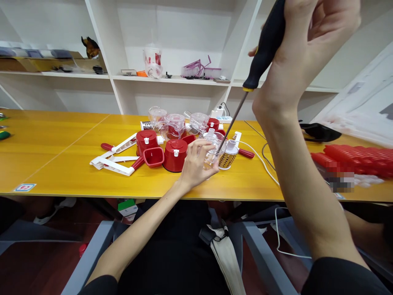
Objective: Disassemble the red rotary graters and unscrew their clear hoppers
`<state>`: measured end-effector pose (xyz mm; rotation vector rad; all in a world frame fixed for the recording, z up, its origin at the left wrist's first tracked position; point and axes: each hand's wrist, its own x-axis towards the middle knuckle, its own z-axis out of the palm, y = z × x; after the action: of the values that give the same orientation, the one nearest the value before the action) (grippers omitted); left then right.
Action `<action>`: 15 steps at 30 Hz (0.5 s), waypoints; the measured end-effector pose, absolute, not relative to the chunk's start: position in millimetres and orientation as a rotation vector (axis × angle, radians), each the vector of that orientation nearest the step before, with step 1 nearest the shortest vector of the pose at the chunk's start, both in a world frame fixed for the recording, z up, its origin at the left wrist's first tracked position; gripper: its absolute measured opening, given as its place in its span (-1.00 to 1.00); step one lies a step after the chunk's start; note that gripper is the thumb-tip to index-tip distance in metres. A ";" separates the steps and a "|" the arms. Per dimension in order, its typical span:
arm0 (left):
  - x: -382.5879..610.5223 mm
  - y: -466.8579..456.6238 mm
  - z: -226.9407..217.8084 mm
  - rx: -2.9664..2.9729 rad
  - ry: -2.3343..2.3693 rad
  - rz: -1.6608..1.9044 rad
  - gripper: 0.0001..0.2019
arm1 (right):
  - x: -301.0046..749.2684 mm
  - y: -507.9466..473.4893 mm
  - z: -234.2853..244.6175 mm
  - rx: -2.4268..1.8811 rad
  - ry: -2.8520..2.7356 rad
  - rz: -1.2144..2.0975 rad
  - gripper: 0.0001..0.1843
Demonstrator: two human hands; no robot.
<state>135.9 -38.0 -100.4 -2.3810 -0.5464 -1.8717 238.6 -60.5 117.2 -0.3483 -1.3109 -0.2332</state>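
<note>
While the right hand point(307, 53) is wrapped around the dark handle of a screwdriver point(267, 41), raised high above the surface point(67, 151), the shaft slants down and leftward to a clear plastic part point(211, 160). The left hand point(196, 159) holds that part at the front of the surface, its fingers curled over the near side and the thumb underneath. The tip seems to reach into the part, though the see-through plastic makes it hard to tell exactly where it ends.

Just right of the part stands a gold-coloured grater drum point(227, 160) with holes in its side. Left of the left hand sit a red pot point(175, 155) and, beside it, a small red square cup point(154, 157); a second red pot point(146, 141) stands behind that cup. Farther left lie white arms with red handles point(112, 164), spread at angles. Behind the pots are clear cups point(175, 121) in a cluster. A red bundle point(362, 157) lies well apart at the right.
</note>
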 end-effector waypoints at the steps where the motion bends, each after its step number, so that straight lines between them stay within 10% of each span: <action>1: 135.9 -37.9 -100.5 -2.384 -0.546 -1.867 -0.61 | 239.3 -60.3 116.1 -0.347 -1.324 -0.239 -0.80; 15: 135.9 -38.1 -100.6 -2.386 -0.535 -1.877 -0.60 | 233.6 -50.8 118.2 -0.375 -1.322 0.008 -0.86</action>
<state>135.9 -38.1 -100.6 -2.3856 -0.5345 -1.8769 233.6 -50.8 118.2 -0.3747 -1.3216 0.0079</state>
